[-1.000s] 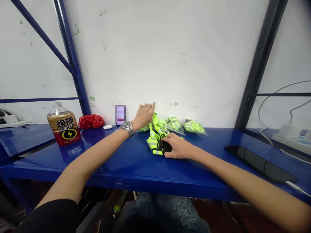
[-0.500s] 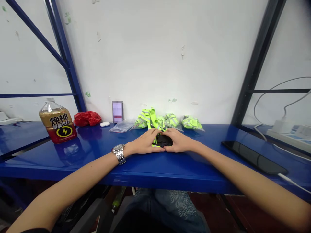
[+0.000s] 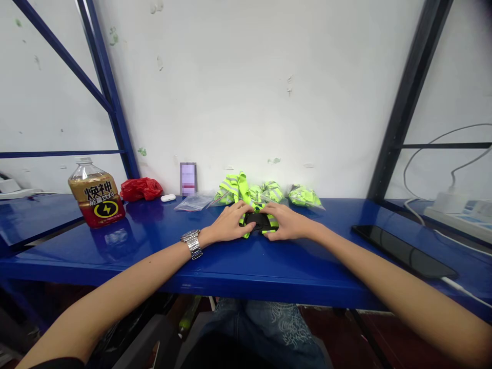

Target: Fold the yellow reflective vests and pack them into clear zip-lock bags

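Observation:
A neon-yellow reflective strap bundle with grey stripes and a black middle piece lies on the blue table between my hands. My left hand grips its left side, the thumb resting on the black part. On the right side, my right hand has its fingers over the far edge and its thumb along the near edge. Loose neon strap runs from the bundle back toward the wall. Behind lie clear bags holding similar neon bundles, one of them a bagged bundle at the right. My palms hide the bundle's ends.
An empty-looking clear bag, a white case, a red plastic bag and a large drink bottle stand or lie to the left. A screen leans on the wall. Rightward are a charging phone and a power strip.
My hands have moved slightly apart, showing more of the black piece and the neon fabric at its right. My left thumb now lies on the black part. The view has shifted slightly.

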A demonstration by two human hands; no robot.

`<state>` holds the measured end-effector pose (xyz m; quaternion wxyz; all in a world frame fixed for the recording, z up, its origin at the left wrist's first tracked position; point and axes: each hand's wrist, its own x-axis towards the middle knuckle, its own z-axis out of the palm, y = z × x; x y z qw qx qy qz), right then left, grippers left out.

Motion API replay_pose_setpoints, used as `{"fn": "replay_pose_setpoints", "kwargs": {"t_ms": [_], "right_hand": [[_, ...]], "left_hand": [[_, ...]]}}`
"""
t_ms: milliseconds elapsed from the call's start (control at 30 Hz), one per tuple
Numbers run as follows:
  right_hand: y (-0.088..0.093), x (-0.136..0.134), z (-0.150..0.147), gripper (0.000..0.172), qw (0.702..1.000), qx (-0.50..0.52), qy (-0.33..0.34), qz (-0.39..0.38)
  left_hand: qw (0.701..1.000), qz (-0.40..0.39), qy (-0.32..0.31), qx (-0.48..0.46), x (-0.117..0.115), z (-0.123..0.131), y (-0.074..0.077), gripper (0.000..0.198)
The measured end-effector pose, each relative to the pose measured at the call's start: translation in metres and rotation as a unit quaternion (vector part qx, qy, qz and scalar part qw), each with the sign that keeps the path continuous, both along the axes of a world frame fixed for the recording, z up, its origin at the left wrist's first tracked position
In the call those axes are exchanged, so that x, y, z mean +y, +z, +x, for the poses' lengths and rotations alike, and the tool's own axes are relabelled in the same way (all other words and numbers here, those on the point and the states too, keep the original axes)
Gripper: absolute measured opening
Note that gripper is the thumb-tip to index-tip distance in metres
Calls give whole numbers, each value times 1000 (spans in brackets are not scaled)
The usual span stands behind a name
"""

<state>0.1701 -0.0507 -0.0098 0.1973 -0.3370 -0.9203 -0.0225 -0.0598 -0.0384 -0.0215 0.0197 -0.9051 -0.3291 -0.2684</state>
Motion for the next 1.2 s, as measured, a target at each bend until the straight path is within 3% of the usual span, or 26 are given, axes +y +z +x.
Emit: {"fn": "replay_pose_setpoints", "kwargs": {"t_ms": [300,533,700,800,867,1033,1200], "right_hand": [[4,-4,-3,49,1000,-7,4,-7],[-2,0,-4,61,1000,-12,12,-9],[1,-1,2,72,999,-16,-28,6],[5,-1,8,70,999,-21,-38,11],[8,-2,10,64,999,-24,-36,12],[7,-1,8,55,997,-55,-45,27],[5,-1,3,56,991,-85,-70,70]], "left_hand": [[998,23,-53,36,6,3,12,25],[994,63,-17,87,6,4,8,15],[993,90,9,70,1,0,5,39],[988,117,48,84,-8,-2,7,64],[985,114,61,110,-12,-2,8,68],[985,91,57,138,-10,-1,9,47],[989,107,28,100,-3,-4,3,46]]}}
